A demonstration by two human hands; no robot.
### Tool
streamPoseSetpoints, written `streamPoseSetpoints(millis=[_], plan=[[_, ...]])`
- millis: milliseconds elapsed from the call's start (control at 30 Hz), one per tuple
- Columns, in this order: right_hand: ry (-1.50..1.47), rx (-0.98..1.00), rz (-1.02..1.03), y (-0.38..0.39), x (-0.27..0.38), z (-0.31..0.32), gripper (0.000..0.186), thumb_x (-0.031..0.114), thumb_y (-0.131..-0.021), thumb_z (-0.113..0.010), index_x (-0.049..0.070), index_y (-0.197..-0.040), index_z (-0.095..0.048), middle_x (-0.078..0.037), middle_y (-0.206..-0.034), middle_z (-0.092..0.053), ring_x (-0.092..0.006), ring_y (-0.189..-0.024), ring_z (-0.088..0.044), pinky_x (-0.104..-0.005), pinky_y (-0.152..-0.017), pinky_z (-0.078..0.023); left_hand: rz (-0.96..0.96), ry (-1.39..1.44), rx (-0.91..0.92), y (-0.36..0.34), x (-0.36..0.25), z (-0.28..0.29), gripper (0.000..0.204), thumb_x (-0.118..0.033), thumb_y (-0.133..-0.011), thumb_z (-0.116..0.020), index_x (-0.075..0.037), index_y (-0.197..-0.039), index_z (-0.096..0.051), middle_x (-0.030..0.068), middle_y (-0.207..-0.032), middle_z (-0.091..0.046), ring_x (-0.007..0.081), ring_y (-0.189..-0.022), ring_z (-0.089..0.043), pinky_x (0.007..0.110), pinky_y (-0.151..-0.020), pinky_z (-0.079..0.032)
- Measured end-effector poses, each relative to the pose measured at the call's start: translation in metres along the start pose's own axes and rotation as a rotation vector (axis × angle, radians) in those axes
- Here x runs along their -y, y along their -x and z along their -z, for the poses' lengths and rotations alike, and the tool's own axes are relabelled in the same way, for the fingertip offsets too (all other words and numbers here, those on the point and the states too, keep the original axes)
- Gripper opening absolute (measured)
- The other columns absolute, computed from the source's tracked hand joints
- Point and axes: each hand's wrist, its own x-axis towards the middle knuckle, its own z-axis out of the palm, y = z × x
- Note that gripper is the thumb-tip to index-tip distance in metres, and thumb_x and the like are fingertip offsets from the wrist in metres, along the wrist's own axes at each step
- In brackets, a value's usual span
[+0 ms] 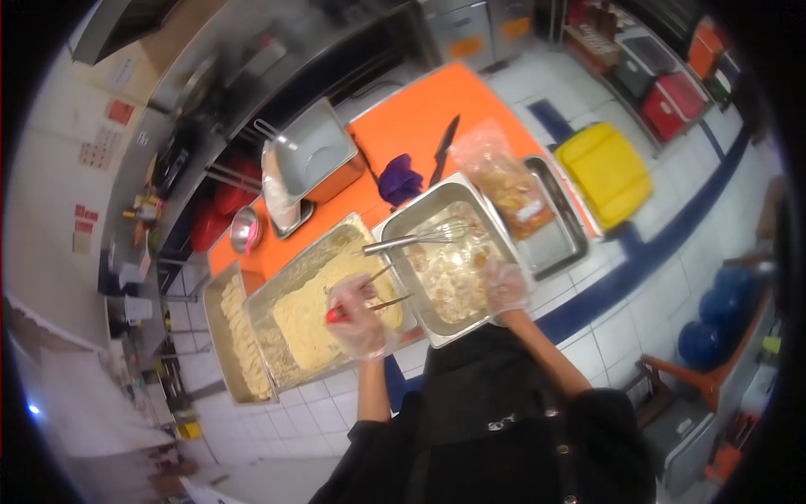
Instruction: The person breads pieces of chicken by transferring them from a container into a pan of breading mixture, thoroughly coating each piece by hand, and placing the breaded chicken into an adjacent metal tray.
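My left hand (pixel 357 315), in a clear glove, grips red-handled metal tongs (pixel 379 304) over a steel pan of pale yellow flour mixture (pixel 306 332). My gloved right hand (pixel 504 286) is at the right side of a second steel pan (pixel 395 227) holding raw pieces in milky liquid (pixel 445 281); what its fingers hold, if anything, is unclear. A metal whisk (pixel 390 244) lies across that pan. At the far left is a narrow pan of coated pieces (pixel 235 336).
On the orange board (pixel 403 109) are a knife (pixel 445 147), purple cloth (pixel 399 179), a deep steel pan (pixel 311 160), a small bowl (pixel 243 231) and a bagged food tray (pixel 520 210). A yellow lid (pixel 604 176) is at the right. Blue containers (pixel 705 336) and orange-legged furniture stand farther right.
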Motion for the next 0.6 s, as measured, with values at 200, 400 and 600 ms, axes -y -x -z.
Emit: streamPoseSetpoints(millis=[200, 400, 600], plan=[[-0.223, -0.149, -0.066, 0.002, -0.003, -0.005, 0.034, 0.032, -0.097, -0.039, 0.011, -0.107, -0.064, -0.016, -0.089, -0.066, -0.0380, -0.079, -0.062, -0.0462, -0.068, -0.049, -0.108, -0.348, 0.364, 0.002, 0.110, -0.098, 0.037, -0.032, -0.093, -0.057, 0.004, -0.085, -0.063, 0.0185, -0.074, -0.064, 0.0276, -0.069, -0.064, 0.038, -0.064, -0.049], [-0.197, -0.206, 0.008, -0.001, -0.012, -0.009, 0.036, 0.033, -0.099, -0.039, 0.009, -0.091, -0.064, -0.017, -0.082, -0.064, -0.0370, -0.074, -0.061, -0.0466, -0.067, -0.047, 0.007, -0.580, 0.189, -0.015, 0.100, -0.151, 0.053, -0.044, -0.095, -0.048, 0.002, -0.074, -0.061, 0.0214, -0.059, -0.058, 0.0417, -0.058, -0.056, 0.046, -0.056, -0.043], [-0.311, -0.065, -0.124, -0.002, -0.009, -0.004, 0.043, 0.038, -0.098, -0.038, 0.006, -0.087, -0.066, -0.021, -0.082, -0.064, -0.0402, -0.076, -0.060, -0.0475, -0.067, -0.047, -0.132, -0.403, -0.056, -0.040, 0.064, -0.126, 0.049, -0.036, -0.097, -0.051, 0.001, -0.066, -0.056, 0.0141, -0.053, -0.051, 0.0224, -0.048, -0.049, 0.040, -0.049, -0.036]])
